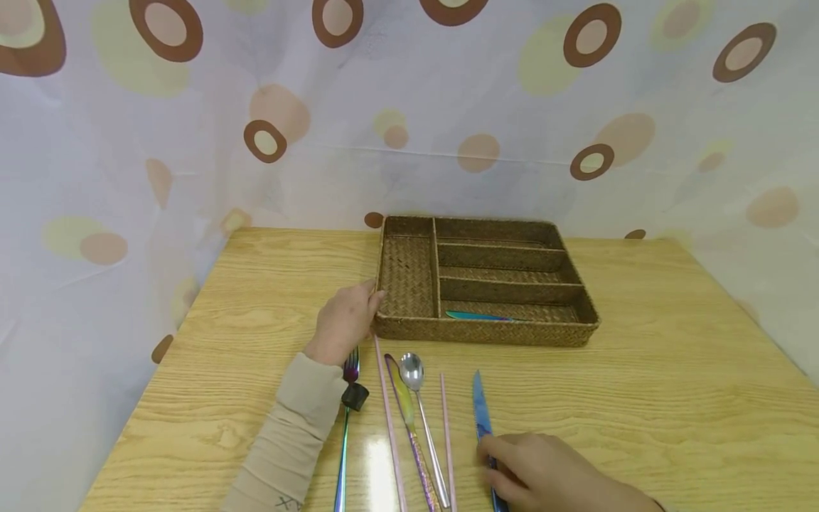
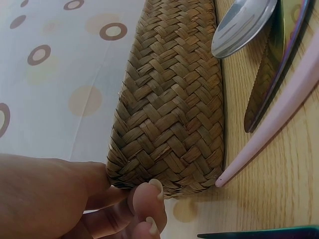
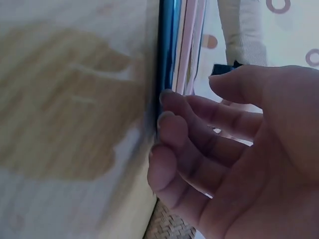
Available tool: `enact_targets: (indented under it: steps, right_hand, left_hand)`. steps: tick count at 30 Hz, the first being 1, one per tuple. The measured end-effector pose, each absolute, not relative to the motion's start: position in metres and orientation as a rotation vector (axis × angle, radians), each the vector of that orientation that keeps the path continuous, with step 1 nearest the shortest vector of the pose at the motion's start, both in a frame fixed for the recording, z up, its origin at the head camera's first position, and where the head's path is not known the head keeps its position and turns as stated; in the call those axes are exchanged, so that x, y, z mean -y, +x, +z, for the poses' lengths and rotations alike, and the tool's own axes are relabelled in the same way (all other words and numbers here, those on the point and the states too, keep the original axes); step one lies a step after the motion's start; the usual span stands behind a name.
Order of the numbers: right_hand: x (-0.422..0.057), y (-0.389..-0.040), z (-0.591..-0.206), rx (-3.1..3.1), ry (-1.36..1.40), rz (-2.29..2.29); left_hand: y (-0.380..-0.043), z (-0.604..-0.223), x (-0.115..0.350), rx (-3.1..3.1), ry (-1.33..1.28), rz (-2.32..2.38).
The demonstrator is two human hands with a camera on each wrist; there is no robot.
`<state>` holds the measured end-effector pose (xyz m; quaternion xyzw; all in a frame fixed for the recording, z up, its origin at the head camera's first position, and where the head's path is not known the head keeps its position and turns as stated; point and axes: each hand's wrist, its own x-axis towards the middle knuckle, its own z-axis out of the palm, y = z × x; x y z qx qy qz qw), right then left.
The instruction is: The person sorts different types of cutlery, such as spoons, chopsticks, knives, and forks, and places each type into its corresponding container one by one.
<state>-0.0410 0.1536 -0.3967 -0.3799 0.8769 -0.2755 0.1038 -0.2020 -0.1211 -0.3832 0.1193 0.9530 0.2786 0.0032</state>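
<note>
My left hand [image 1: 343,321] grips the front left corner of a brown woven cutlery tray [image 1: 486,331], fingertips at its rim. In the left wrist view, the fingers [image 2: 148,199] curl against the tray's corner. Low in the head view, my right hand [image 1: 544,466] is at a blue table knife [image 1: 481,405] on the table. The right wrist view shows fingertips beside the knife [image 3: 168,45], fingers loosely bent and thumb apart from it. Left of this knife lie a pink chopstick [image 1: 447,441], a silver spoon [image 1: 412,370], a gold and purple knife [image 1: 403,398] and another pink chopstick [image 1: 388,419].
An iridescent fork [image 1: 351,366] lies partly under the left forearm. One blue-green knife [image 1: 480,316] is in the tray's front right compartment. The tray stands near the back edge of the wooden table [image 1: 672,398], before a patterned cloth [image 1: 448,92].
</note>
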Motion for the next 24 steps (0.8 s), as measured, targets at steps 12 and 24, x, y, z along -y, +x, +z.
enact_targets:
  steps: [12, 24]
  right_hand:
    - [-0.155, -0.026, -0.406, -2.577, -1.181, -0.699]
    - [-0.139, -0.007, -0.408, -2.807, -0.778, -0.395]
  left_hand:
    - [-0.203, -0.384, 0.120, -2.987, 0.368, 0.880]
    - [-0.202, -0.384, 0.121, -2.978, 0.362, 0.884]
